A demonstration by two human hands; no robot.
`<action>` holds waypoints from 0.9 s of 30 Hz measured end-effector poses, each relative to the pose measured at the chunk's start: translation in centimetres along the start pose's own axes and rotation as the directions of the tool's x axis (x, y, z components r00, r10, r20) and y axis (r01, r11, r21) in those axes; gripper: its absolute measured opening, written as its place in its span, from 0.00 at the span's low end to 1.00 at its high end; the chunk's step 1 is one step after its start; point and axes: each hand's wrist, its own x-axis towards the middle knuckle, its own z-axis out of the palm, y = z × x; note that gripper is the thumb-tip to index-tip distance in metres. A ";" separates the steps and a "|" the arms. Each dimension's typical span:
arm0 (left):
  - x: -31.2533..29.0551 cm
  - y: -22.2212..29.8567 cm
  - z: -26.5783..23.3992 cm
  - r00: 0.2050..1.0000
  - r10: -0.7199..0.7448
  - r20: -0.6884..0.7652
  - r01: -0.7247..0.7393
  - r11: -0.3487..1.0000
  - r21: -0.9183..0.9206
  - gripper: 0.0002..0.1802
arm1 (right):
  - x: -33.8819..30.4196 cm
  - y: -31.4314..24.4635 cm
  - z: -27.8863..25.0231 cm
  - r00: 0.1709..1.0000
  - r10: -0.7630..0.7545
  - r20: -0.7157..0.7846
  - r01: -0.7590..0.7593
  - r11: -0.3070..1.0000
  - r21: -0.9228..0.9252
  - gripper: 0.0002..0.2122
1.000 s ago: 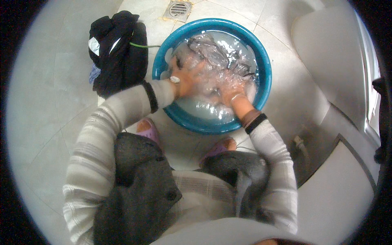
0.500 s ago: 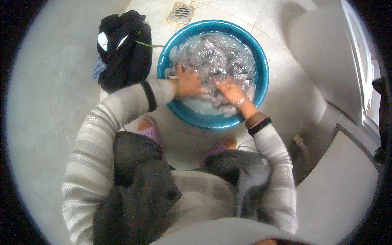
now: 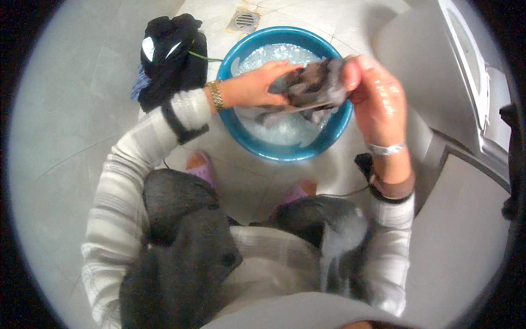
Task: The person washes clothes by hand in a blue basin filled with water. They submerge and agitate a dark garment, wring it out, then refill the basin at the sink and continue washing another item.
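Note:
A wet, dark and pale patterned cloth (image 3: 315, 85) is lifted above the blue basin (image 3: 268, 152), its kind not plain. My right hand (image 3: 378, 93), wet and raised over the basin's right rim, pinches the cloth's right end. My left hand (image 3: 252, 86) reaches in from the left, with thumb and fingers apart at the cloth's left edge. Between them a gap shows. Cloudy, sudsy water (image 3: 282, 137) fills the basin, and more wet fabric (image 3: 318, 116) shows below the raised cloth.
Dark clothes (image 3: 175, 66) lie heaped left of the basin, with a thin green strip (image 3: 205, 57) reaching to its rim. A floor drain (image 3: 244, 21) lies beyond. White appliance-like bodies (image 3: 427, 60) stand on the right. My feet in purple slippers (image 3: 201, 169) are close to the basin.
Both hands have come up out of the water. My right hand has moved right and up, bringing the patterned cloth above the basin. My left hand has risen to the cloth's left edge.

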 end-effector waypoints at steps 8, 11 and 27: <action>1.2 8.7 -7.3 0.989 0.071 -0.132 -0.092 0.983 -0.158 0.19 | -2.7 -8.8 -1.2 0.866 -0.498 -0.043 0.500 0.858 0.120 0.15; 0.6 10.3 -9.2 0.998 0.037 -0.055 -0.049 0.973 -0.228 0.17 | -3.5 -9.1 -1.3 0.745 -0.641 -0.186 0.639 0.765 -0.074 0.13; -1.2 -1.8 -3.2 0.949 -0.198 -0.247 0.274 0.904 0.327 0.13 | 1.0 11.2 -5.1 0.987 0.054 -0.154 -0.150 0.679 -0.718 0.09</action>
